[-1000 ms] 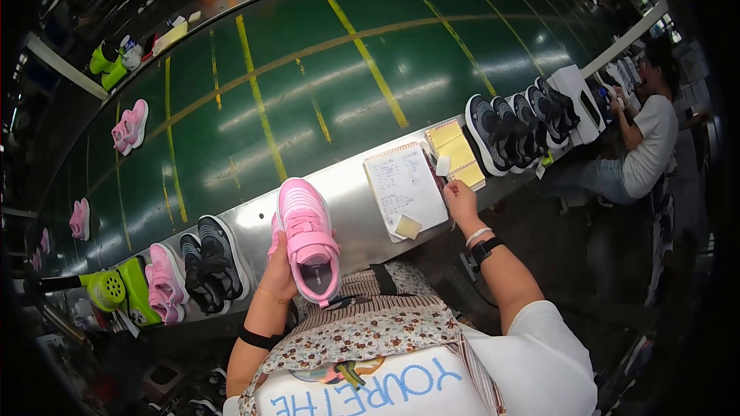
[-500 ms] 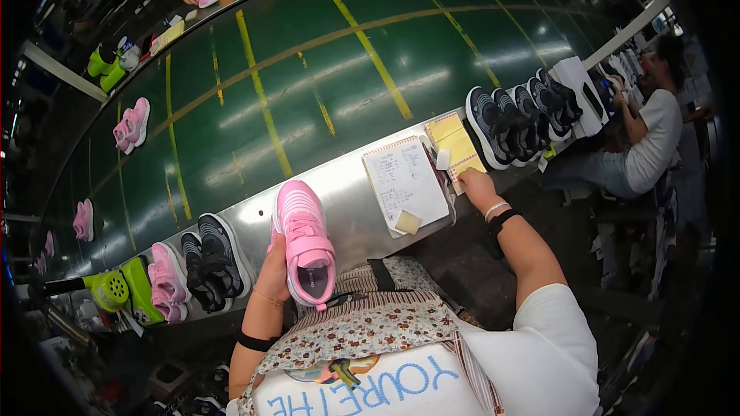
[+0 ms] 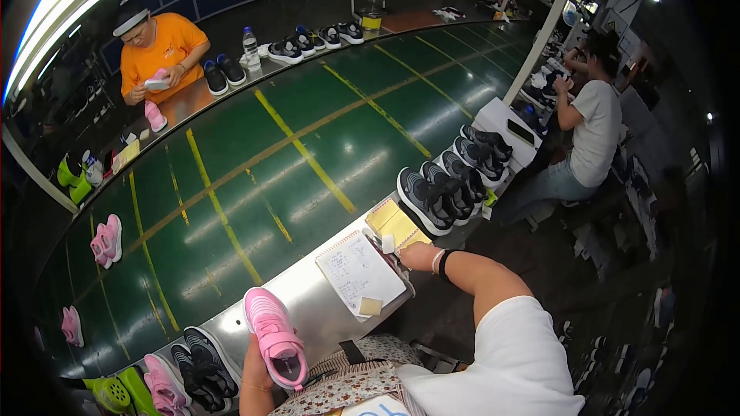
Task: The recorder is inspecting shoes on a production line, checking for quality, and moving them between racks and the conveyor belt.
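My left hand [image 3: 254,367] is wrapped round the side of a pink sneaker [image 3: 271,331], held toe up above the steel edge of the bench, its strap and dark insole facing up. My right hand [image 3: 417,256] reaches to the near end of a yellow sticker pad [image 3: 395,223]. Its fingers are curled together there, and what they grip is too small to make out. Beside them lie a small white block [image 3: 388,243] and a spiral notebook [image 3: 356,271] with handwriting, a pale sponge-like square [image 3: 370,306] on its corner.
Black sneakers [image 3: 432,196] stand in a row right of the pad, beside a white box [image 3: 499,125] with a phone. Left of me are more black sneakers [image 3: 204,366], pink shoes [image 3: 163,385] and a green tool [image 3: 112,394]. Across the green belt [image 3: 308,139], a person [image 3: 166,54] handles pink shoes.
My view has tilted up, bringing the person across the belt and the far side into sight. My left hand still holds the pink sneaker; my right hand stays at the yellow pad's near end.
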The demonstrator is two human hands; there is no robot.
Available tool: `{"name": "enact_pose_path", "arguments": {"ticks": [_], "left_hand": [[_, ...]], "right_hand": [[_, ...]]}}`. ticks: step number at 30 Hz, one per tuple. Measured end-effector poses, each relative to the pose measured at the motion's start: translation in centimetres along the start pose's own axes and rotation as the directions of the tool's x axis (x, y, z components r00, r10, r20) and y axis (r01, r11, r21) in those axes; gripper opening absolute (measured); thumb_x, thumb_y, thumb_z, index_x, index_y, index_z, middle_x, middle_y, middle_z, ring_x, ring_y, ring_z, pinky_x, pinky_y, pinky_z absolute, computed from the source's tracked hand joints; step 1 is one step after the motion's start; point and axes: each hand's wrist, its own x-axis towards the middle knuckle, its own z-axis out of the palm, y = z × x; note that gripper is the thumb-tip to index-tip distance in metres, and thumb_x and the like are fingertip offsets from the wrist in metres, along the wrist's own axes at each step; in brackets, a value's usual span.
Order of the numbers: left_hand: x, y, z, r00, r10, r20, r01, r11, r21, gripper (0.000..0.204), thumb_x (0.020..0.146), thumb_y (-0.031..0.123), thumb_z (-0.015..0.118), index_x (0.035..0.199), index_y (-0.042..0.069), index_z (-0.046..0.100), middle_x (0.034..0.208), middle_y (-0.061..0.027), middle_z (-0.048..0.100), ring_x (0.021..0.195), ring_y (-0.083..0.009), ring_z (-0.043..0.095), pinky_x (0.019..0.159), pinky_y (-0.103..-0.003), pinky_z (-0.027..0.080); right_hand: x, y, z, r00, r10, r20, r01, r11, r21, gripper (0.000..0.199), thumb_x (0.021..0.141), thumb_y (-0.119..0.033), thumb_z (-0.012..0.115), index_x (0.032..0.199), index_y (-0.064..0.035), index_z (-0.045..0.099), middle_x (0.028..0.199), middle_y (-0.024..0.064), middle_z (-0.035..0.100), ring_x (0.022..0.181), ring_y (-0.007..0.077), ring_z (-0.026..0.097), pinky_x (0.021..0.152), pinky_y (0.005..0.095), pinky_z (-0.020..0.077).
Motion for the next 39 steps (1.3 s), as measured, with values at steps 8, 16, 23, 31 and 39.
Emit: {"name": "enact_pose_path", "arguments": {"ticks": [8,16,23,31,39], "left_hand": [[0.7,0.2,-0.6,0.999,-0.037,-0.036,0.036,0.999,-0.02,0.072,0.085,0.059,0.025,0.126,-0.001,0.032,0.115,-0.0242,0.049,0.097,-0.0337,0.055,0.081,-0.046,0.048],[0.2,1.6,1.5,0.999,0.02,-0.035,-0.016,0.994,0.11,0.069,0.086,0.057,0.031,0.123,-0.001,0.036,0.112,-0.0215,0.052,0.096,-0.0308,0.056,0.08,-0.044,0.049],[-0.6,2.3,2.2,0.994,0.102,-0.027,-0.094,0.976,0.197,0.064,0.089,0.051,0.029,0.129,0.002,0.03,0.117,-0.0229,0.048,0.096,-0.0323,0.056,0.083,-0.044,0.048],[-2.6,6.6,8.9,0.982,0.017,0.189,-0.116,0.841,0.529,0.05,0.087,0.017,0.047,0.129,-0.001,0.028,0.117,-0.0112,0.048,0.105,-0.0166,0.049,0.091,-0.03,0.039],[-5.2,8.2,9.0,0.97,-0.001,0.242,-0.167,0.722,0.671,0.061,0.084,0.027,0.057,0.13,-0.002,0.029,0.123,-0.012,0.045,0.11,-0.017,0.045,0.094,-0.03,0.036]], "right_hand": [[-0.5,0.3,0.0,0.997,0.054,-0.048,-0.05,0.995,0.085,0.017,0.077,-0.012,0.047,0.075,-0.0003,0.059,0.069,0.0139,0.06,0.064,0.0294,0.062,0.055,0.0385,0.0502],[-0.3,-0.3,0.6,0.987,0.156,-0.045,-0.149,0.982,0.117,0.013,0.073,-0.009,0.051,0.075,-0.0037,0.062,0.075,0.013,0.062,0.07,0.0274,0.062,0.06,0.0366,0.0503],[0.3,1.1,2.6,0.892,0.426,-0.15,-0.37,0.88,0.299,0.014,0.075,-0.014,0.05,0.074,-0.0046,0.06,0.076,0.0143,0.061,0.072,0.0294,0.06,0.064,0.0383,0.0482],[1.5,-6.0,-20.9,0.826,0.451,-0.338,0.263,0.222,0.939,0.01,0.078,-0.002,0.059,0.087,0.0028,0.06,0.081,0.0057,0.059,0.072,0.0099,0.056,0.064,0.0224,0.0458],[2.6,-13.9,-32.4,0.545,-0.177,-0.82,0.647,0.71,0.277,0.011,0.071,-0.005,0.063,0.082,-0.0032,0.062,0.078,0.0056,0.057,0.066,0.019,0.058,0.057,0.0261,0.0471]]}}
